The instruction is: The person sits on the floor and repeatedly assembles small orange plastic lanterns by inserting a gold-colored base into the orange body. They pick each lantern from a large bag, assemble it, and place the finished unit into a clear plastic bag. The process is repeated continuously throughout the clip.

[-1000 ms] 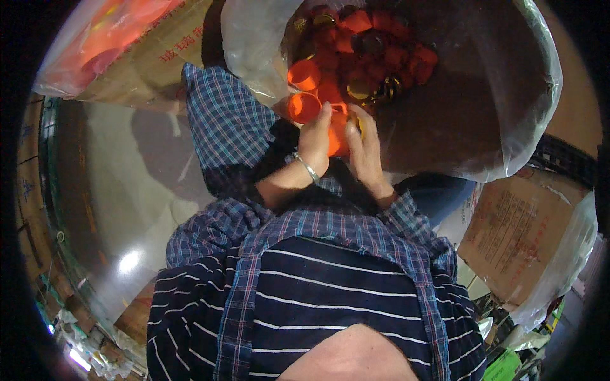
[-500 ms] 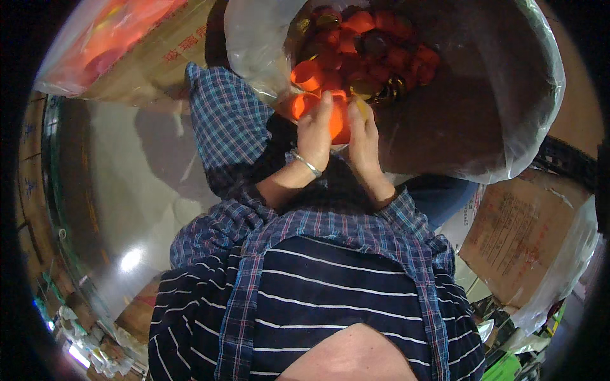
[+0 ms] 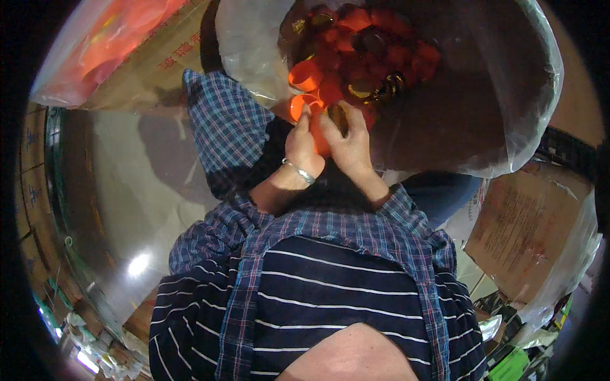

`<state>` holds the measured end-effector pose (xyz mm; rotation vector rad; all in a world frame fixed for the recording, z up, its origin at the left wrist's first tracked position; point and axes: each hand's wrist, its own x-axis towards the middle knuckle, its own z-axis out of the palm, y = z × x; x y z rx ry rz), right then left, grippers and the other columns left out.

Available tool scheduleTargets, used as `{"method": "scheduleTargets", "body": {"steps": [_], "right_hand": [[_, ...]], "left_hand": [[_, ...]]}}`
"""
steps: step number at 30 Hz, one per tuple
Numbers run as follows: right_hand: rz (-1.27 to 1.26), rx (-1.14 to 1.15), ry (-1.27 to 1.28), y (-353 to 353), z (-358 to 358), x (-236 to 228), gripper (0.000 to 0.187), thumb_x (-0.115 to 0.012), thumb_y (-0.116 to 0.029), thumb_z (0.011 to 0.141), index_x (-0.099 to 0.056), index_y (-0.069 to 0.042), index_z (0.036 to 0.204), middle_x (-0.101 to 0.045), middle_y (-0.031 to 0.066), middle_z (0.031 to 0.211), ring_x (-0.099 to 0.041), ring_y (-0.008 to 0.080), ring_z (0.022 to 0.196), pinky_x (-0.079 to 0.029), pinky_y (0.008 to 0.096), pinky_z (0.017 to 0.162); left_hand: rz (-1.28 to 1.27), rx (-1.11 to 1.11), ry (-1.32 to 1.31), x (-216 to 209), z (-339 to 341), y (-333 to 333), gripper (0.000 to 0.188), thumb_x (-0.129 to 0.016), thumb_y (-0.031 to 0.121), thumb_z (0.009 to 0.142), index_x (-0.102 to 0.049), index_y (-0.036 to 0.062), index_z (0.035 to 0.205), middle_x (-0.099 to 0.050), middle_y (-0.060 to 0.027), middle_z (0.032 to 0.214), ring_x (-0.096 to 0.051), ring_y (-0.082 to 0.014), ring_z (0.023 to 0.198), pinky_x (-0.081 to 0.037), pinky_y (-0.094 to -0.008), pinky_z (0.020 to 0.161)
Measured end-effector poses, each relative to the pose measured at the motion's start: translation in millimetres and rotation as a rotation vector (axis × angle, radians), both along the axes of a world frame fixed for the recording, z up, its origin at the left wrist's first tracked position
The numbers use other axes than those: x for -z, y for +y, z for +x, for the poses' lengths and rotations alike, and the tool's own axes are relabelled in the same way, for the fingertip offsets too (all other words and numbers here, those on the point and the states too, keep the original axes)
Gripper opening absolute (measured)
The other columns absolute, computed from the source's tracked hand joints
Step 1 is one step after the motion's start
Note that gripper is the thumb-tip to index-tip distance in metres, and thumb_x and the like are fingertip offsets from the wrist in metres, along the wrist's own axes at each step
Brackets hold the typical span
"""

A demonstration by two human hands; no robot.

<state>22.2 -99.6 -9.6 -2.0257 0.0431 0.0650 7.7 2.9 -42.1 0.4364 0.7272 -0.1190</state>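
My left hand is closed around a bright orange cup-shaped piece, held over the near edge of a large plastic-lined container. Another orange cup-shaped piece shows its round open end just beyond my left fingertips. Right beside it, my right hand pinches a dark, gold-tinted round piece between thumb and fingers. Inside the container lie several orange and red cup-shaped pieces, with shiny gold round pieces among them. My fingers partly hide both held pieces.
At the upper left, a clear plastic bag of orange pieces sits by a cardboard box. A second cardboard box with plastic film stands at the right. Pale floor stretches out on the left.
My hands have shifted slightly left and turned apart a little. A dark gold-tinted round piece now shows in my right fingers, which before lay along the orange piece.
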Motion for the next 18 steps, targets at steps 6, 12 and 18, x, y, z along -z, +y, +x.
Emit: {"method": "scheduleTargets", "body": {"steps": [6, 12, 18], "right_hand": [[-0.189, -0.298, -0.639, -3.9, -16.2, -15.6, 0.065, -0.083, -0.031, 0.066, -0.058, 0.000, 0.117, -0.055, 0.0202, 0.111, -0.055, 0.0380, 0.099, -0.048, 0.0446, 0.083], [0.111, -0.462, -0.084, -46.4, -7.8, 6.9, 0.048, -0.076, -0.022, 0.082, -0.060, -0.001, 0.122, -0.063, 0.0172, 0.111, -0.062, 0.0333, 0.101, -0.051, 0.0398, 0.086], [-0.710, -0.419, 0.071, -117.3, 80.9, 137.8, 0.046, -0.061, -0.016, 0.082, -0.056, -0.011, 0.127, -0.066, 0.0173, 0.109, -0.064, 0.0349, 0.098, -0.054, 0.0429, 0.081]], "left_hand": [[-0.270, 0.276, -0.196, -0.1, -26.5, 34.9, 0.048, -0.042, 0.042, 0.104, -0.047, 0.0078, 0.138, -0.054, -0.0073, 0.137, -0.051, -0.0245, 0.126, -0.040, -0.0410, 0.109], [0.428, 0.735, -0.038, -31.1, -21.9, 76.8, 0.039, -0.050, 0.038, 0.103, -0.061, 0.0038, 0.120, -0.067, -0.0046, 0.112, -0.062, -0.0205, 0.105, -0.049, -0.0323, 0.092], [1.702, 0.992, -0.389, -25.5, 39.1, 74.1, 0.034, -0.060, 0.016, 0.092, -0.055, 0.0032, 0.124, -0.068, -0.0201, 0.105, -0.066, -0.0364, 0.099, -0.051, -0.0395, 0.083]]}}
